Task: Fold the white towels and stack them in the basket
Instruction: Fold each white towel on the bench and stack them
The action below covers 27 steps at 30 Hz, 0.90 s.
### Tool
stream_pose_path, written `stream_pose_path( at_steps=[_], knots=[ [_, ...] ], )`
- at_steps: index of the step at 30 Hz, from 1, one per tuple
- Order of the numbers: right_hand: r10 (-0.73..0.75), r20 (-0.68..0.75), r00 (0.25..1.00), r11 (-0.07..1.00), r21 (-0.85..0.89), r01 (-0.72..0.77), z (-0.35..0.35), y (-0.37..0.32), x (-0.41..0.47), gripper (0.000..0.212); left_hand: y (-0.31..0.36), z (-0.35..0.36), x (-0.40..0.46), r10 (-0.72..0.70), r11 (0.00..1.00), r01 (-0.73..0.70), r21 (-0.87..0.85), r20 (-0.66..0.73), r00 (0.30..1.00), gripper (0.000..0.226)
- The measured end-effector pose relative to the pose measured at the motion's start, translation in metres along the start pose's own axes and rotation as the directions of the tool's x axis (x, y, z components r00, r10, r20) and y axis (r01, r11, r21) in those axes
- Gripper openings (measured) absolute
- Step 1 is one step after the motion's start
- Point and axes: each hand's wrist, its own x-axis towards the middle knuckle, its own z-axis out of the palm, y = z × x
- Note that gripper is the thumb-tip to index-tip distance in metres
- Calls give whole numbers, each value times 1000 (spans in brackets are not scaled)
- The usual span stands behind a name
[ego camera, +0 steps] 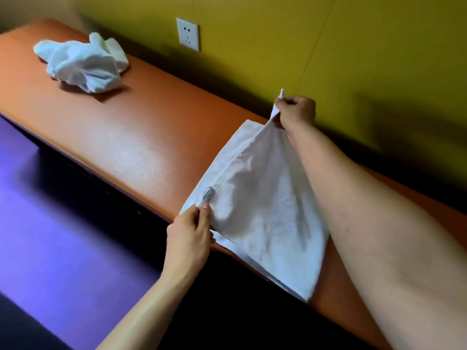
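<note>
A white towel point(262, 205) lies partly spread across the orange bench point(141, 137), with its near edge hanging over the front. My right hand point(295, 111) pinches its far corner and lifts it above the bench near the wall. My left hand point(189, 238) pinches the near-left edge beside a small grey label point(209, 193). A second white towel point(83, 63) lies crumpled at the far left end of the bench. No basket is in view.
A yellow-green wall point(328, 46) runs right behind the bench and carries a white power socket point(188, 34). The floor point(50, 236) in front of the bench glows purple, with dark shadow under the bench edge.
</note>
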Motion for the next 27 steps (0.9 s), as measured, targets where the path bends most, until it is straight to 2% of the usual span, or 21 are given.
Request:
stream_pose_path(
  at_steps=[4,6,10,12,14,17,19,21,24,27],
  knots=[
    [-29,224,974,996,83,11,19,5,-31,12,-36,-10,20,-26,980,39,196,-69,997,43],
    [-67,252,965,997,51,56,6,24,-53,10,-51,-10,26,-43,959,67,276,-93,995,34],
    [-117,194,974,957,-241,163,-57,96,-117,5,-61,-6,30,-38,941,77,330,-122,992,25],
    [-122,74,990,923,-358,140,-93,132,-159,4,-63,-4,33,33,930,17,366,-130,991,19],
    [-145,-59,988,886,-452,103,-124,162,-198,6,-60,-3,36,116,919,-63,388,-114,987,28],
    [-69,-130,989,841,-541,-13,-153,190,-246,22,-49,-3,41,120,884,-83,461,-51,992,50],
    [-24,-132,991,787,-613,-63,-159,196,-272,31,-46,-2,50,61,854,-52,517,0,998,51],
    [76,-120,990,741,-658,-136,-155,193,-288,37,-41,-3,57,-11,872,-12,490,43,999,41],
    [266,-63,962,766,-592,-251,-147,183,-293,28,-32,-3,58,-68,909,18,417,104,992,28],
    [307,-95,947,857,-405,-318,-158,177,-294,16,-29,-5,45,-43,931,3,364,101,994,25]
  ],
)
